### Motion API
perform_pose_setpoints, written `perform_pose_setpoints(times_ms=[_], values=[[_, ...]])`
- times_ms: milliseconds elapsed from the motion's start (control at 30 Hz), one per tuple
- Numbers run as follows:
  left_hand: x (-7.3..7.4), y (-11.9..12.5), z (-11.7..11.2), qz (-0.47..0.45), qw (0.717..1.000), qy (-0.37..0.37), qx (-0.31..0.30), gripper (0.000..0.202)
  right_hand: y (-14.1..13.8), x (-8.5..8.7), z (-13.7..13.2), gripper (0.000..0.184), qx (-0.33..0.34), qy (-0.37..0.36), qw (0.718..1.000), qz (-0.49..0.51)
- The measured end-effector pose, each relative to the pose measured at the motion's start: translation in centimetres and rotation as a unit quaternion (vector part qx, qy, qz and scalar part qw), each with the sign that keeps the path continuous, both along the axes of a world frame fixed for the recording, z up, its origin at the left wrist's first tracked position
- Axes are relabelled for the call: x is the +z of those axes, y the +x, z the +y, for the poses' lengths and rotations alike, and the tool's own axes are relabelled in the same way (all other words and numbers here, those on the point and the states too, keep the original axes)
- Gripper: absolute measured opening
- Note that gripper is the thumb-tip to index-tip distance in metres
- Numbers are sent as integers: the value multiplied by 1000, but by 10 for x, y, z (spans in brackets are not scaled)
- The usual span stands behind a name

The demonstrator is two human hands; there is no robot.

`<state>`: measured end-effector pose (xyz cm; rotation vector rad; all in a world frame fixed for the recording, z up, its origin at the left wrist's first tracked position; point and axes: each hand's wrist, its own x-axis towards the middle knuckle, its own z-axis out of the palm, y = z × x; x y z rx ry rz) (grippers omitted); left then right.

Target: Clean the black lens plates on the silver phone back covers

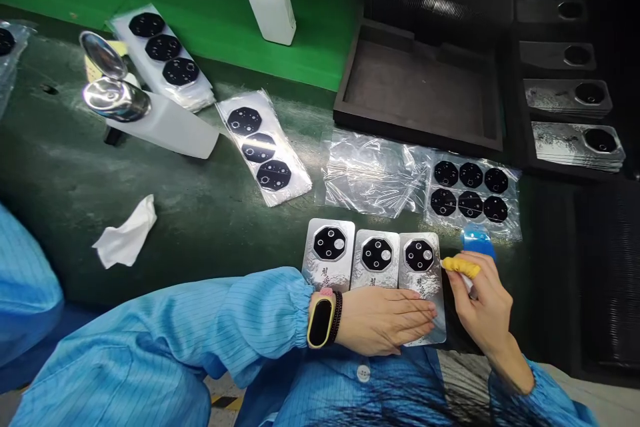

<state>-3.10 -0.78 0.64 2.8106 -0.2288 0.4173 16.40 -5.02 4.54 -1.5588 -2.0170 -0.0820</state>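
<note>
Three silver phone back plates (375,260) with black round camera pieces lie side by side at the table's near edge. My left hand (385,320) lies flat across their lower ends, fingers stretched out and together, pressing on the rightmost plate (423,267). My right hand (483,300) is just right of that plate, curled, with a yellow finger cot (463,266) on the forefinger. It holds a small blue piece (479,241) against the plate's right edge.
A sheet of several black camera lenses (470,190) lies behind the plates, beside crumpled clear film (370,173). Farther off are lens strips (260,147), two white dispenser bottles (150,117), a wipe (125,240), a black foam tray (420,90) and stacked plates (575,140).
</note>
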Motion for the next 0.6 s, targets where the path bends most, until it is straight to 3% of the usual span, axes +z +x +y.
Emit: perform_pose_setpoints(times_ms=[200, 367, 600], values=[[2, -2, 1, -15, 1000, -8, 0, 45, -10, 1, -14, 20, 15, -33, 992, 121], [3, -3, 2, -5, 1000, -1, 3, 41, -19, -3, -28, 13, -8, -140, 940, 310], [4, -6, -2, 1, 1000, -7, 27, 41, -23, -1, -25, 13, 15, -156, 931, 329]])
